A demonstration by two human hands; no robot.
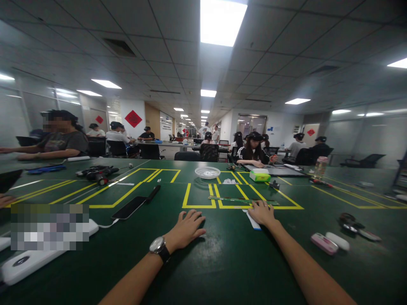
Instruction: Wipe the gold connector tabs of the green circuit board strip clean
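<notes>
My left hand [186,228] rests on the green table [210,262] with its fingers spread and nothing in them. A watch [157,245] with a dark strap is on that wrist. Over to the right, my right hand [263,213] lies palm down, fingers slightly bent and apart. Its fingertips are beside a thin green strip [229,199], perhaps a ruler or circuit board, whose right part runs just beyond them. A flat white piece with a blue edge [253,221] sticks out from under this hand. Whether the fingers touch the strip, I cannot tell.
Yellow tape [200,206] marks rectangles on the table. Beyond stand a white plastic basket [207,173] and a green pack [259,175]. A cabled phone [131,207] lies left, near a long white device [47,254]. Right are a pink case [323,243] and white case [337,240]. People sit around.
</notes>
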